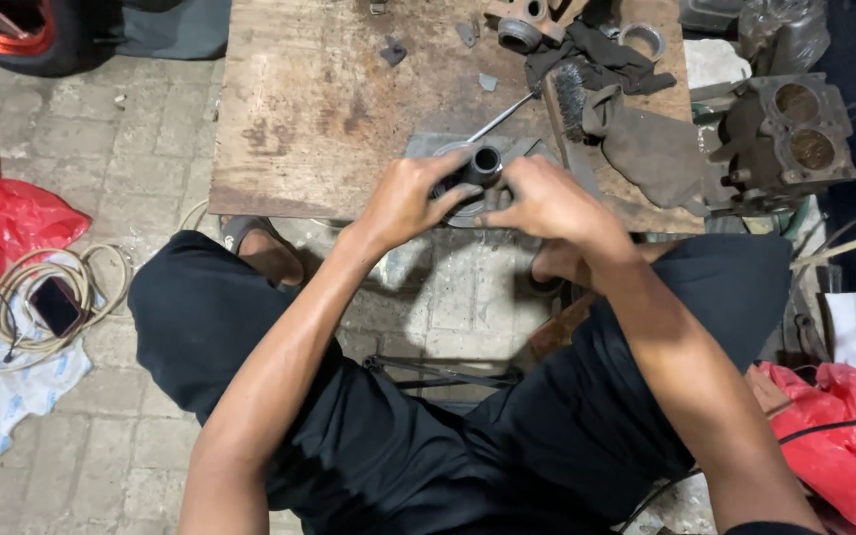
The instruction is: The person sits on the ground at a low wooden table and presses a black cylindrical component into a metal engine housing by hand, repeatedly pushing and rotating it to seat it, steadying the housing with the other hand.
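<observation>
My left hand [410,195] and my right hand [545,201] both grip a short dark metal cylinder [481,163] with a round bore, held at the near edge of a worn wooden board [319,109]. Under the cylinder lies a round grey metal part [468,210], mostly hidden by my fingers. A thin metal rod [500,117] lies on the board just behind the cylinder. My knees in black trousers frame the gap below the board.
A wire brush [569,99], dark rags [606,57], a grey cloth [654,149] and metal rings [643,40] lie at the board's right. An engine block [787,139] stands further right. Red plastic bags [7,223], a coiled cable [61,297] and a phone [54,304] lie left.
</observation>
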